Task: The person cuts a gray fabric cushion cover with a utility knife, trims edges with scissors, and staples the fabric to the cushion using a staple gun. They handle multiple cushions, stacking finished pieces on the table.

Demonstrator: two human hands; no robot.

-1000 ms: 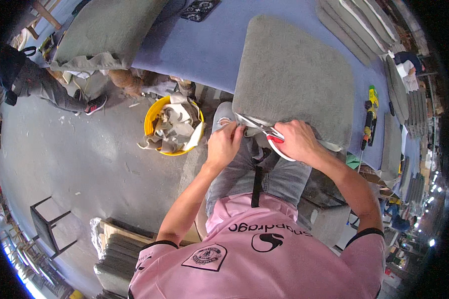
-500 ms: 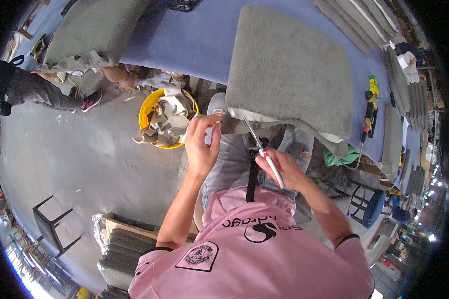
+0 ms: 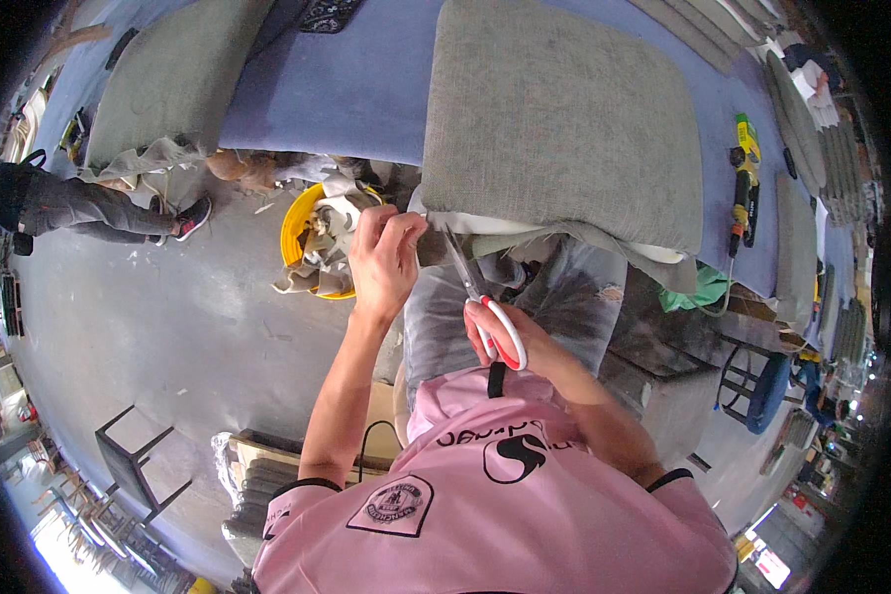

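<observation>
Mid-frame, right hand (image 3: 533, 342) grasps scissors (image 3: 473, 287); left hand (image 3: 384, 262) curls beside the grey cushion (image 3: 564, 129), upper center, its grip unclear

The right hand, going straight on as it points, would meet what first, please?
Scissors leading, the right hand would probably meet the white edge of the grey cushion near its left corner; depth is unclear.

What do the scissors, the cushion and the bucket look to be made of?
Scissors: shiny silvery blades, so metal; smooth white-and-red handles, probably plastic.
Cushion: matte grey cloth, judging by its woven-looking texture and frayed edge; fibre unclear.
Bucket: likely plastic, given its smooth, even yellow wall.
</observation>
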